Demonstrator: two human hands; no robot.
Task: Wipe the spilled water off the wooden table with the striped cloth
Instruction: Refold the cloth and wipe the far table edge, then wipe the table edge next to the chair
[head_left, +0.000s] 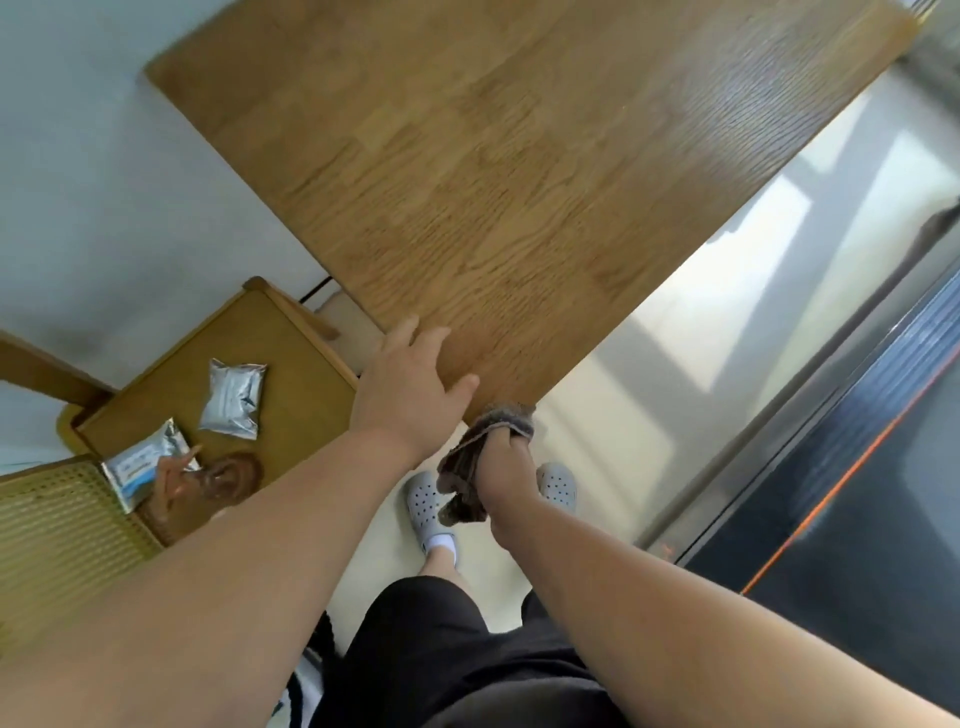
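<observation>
Surroundings: wooden seat (291, 364) just left of the bench's (519, 182) near corner, partly under its edge. On the seat: two silver foil packets, one (234, 400) mid-seat, the other (140, 467) at the near edge, touching a glossy brown object (231, 478); can't tell what that is. Woven cane panel (62, 530) lower left. Right side: dark panel (857, 493) with an orange line, running alongside the bench's long edge with a strip of pale floor (597, 441) between. Grey clogs (428, 504) on the floor right below the corner, black shorts (441, 649) at the bottom.

Bench top is motion-blurred, so water can't be made out. Nothing lies between the hands and the top.

Left hand (408, 387): flat on the near corner, fingers straight and slightly spread, thumb out along the edge.

Right hand (511, 467): below and just off the corner, fingers curled round the striped cloth (462, 467). The cloth is bunched, brown-grey; one end pokes out past the knuckles at the corner's edge, the rest hangs down beside the wrist. It is off the bench top, just right of the left wrist.

Writing: near packet has blue-white print, unreadable.
</observation>
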